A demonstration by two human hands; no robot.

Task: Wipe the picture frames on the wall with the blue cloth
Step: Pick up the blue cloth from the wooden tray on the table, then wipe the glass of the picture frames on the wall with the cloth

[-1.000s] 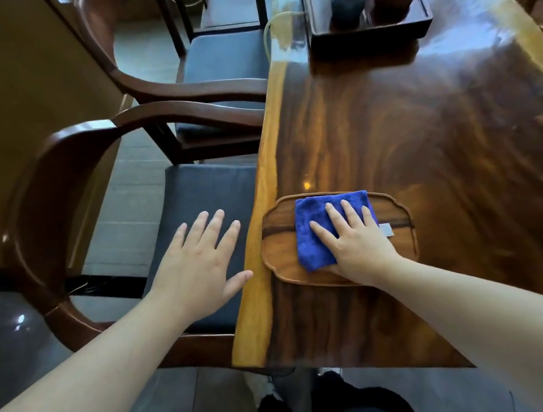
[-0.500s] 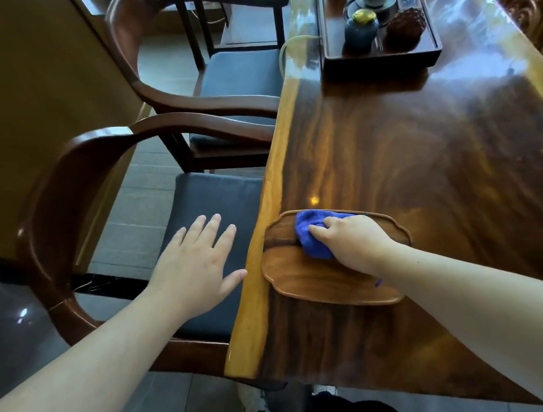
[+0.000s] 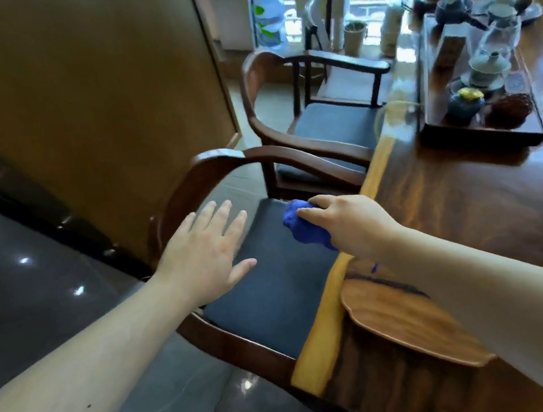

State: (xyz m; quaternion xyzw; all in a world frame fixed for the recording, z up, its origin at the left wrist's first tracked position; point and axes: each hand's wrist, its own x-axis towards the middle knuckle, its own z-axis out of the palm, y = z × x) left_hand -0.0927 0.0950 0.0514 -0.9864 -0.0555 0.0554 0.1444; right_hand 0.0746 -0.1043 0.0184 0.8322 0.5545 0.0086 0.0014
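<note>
My right hand (image 3: 351,223) is shut on the bunched blue cloth (image 3: 304,229), held in the air over the table's left edge and the near chair's seat. My left hand (image 3: 207,252) hovers open, fingers spread, above the near chair (image 3: 274,292). The small wooden tray (image 3: 413,322) that held the cloth lies bare on the table, below my right forearm. No picture frames are in view; a plain brown wall panel (image 3: 94,101) fills the left.
A long glossy wooden table (image 3: 491,211) runs along the right, carrying a dark tea tray (image 3: 481,133) with teapots and cups. A second armchair (image 3: 328,122) stands farther back. A water bottle (image 3: 269,16) and a window are at the far end. Dark shiny floor (image 3: 32,289) lies to the left.
My right hand bunched up the blue cloth and lifted it off the wooden tray, moving left past the table edge. The view swung up and left. My left hand stayed open.
</note>
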